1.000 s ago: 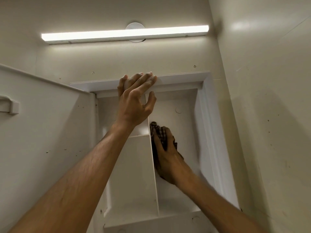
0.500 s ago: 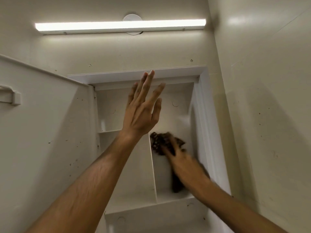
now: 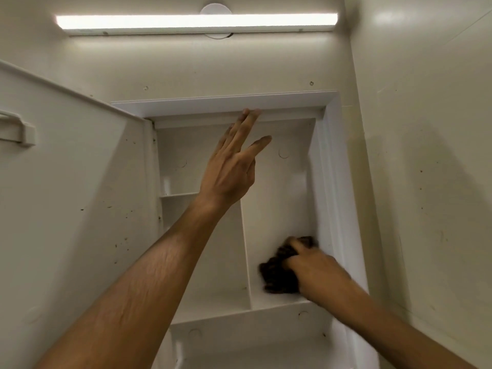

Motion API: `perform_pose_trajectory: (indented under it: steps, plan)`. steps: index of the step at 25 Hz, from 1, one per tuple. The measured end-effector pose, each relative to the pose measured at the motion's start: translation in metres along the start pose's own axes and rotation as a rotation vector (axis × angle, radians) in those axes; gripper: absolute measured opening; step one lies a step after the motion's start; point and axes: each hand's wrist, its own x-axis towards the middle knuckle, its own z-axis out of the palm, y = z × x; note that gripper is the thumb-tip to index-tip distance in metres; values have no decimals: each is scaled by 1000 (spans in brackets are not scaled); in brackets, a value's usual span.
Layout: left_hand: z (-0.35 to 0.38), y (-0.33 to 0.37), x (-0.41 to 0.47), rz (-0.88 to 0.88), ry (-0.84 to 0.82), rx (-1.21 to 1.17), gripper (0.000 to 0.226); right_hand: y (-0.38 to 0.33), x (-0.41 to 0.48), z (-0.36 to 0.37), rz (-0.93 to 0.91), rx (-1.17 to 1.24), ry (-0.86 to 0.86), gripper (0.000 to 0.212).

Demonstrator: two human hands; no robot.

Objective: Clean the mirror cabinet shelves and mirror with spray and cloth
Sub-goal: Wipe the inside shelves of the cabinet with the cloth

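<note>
The cabinet (image 3: 226, 105) was seen with its door (image 3: 80, 182) open at its left. The left hand (image 3: 229, 171) was held before the cabinet's upper part, fingers straight, tips at its top frame. Low in its right compartment, the right hand (image 3: 311, 265) was clamped on the cloth (image 3: 277, 275) (dark, blurred).

Below the light bar (image 3: 197, 22), the cabinet (image 3: 330, 155) has its door (image 3: 80, 182) open to the left, and the cloth (image 3: 277, 272), gripped by the right hand (image 3: 311, 267), lies low in the compartment right of the divider (image 3: 245, 249), with the left hand (image 3: 229, 171) before the top.
</note>
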Motion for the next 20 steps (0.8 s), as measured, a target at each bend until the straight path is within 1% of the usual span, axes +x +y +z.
perform_pose_trajectory:
  steps: [1,2,3,4,5,7,8,10,11,12,13,14,15,16,17,18,19,20]
  plan:
    - [-1,-1,1,-37,33,-16,44,0,-6,-2,96,55,5,34]
    - [-3,-1,1,-94,72,-43,43,-6,-7,-1,168,48,22,32]
    - [-5,-1,2,-153,109,-80,42,-15,-7,1,188,25,78,31]
    - [-7,0,4,-198,133,-116,41,-26,-4,7,164,48,122,29]
    - [-9,0,4,-225,143,-149,41,-37,0,13,96,139,151,24]
    - [-10,3,3,-253,143,-236,41,-47,12,21,-41,363,180,17]
    - [-11,4,4,-268,140,-295,41,-49,18,22,-18,482,196,19]
    - [-11,6,5,-286,151,-388,41,-53,29,14,148,748,296,26]
    - [-12,7,4,-292,164,-412,41,-55,40,3,202,901,376,34]
    - [-13,8,4,-298,174,-432,41,-57,54,-14,203,1057,453,48]
    - [-13,8,4,-305,179,-451,41,-59,69,-40,162,1225,527,62]
    - [-13,8,4,-310,177,-469,41,-57,87,-69,108,1403,583,67]
    - [-13,8,4,-313,170,-484,40,-53,103,-97,85,1561,614,61]
    - [-14,9,4,-320,165,-501,40,-51,113,-117,69,1708,610,51]
    - [-15,9,4,-325,162,-515,41,-52,117,-122,38,1783,574,44]
    - [-14,9,4,-332,158,-529,42,-55,112,-117,26,1752,545,39]
    - [-15,9,3,-336,153,-538,42,-59,99,-102,59,1610,525,35]
    - [-15,9,4,-329,155,-540,43,-66,82,-81,150,1455,517,35]
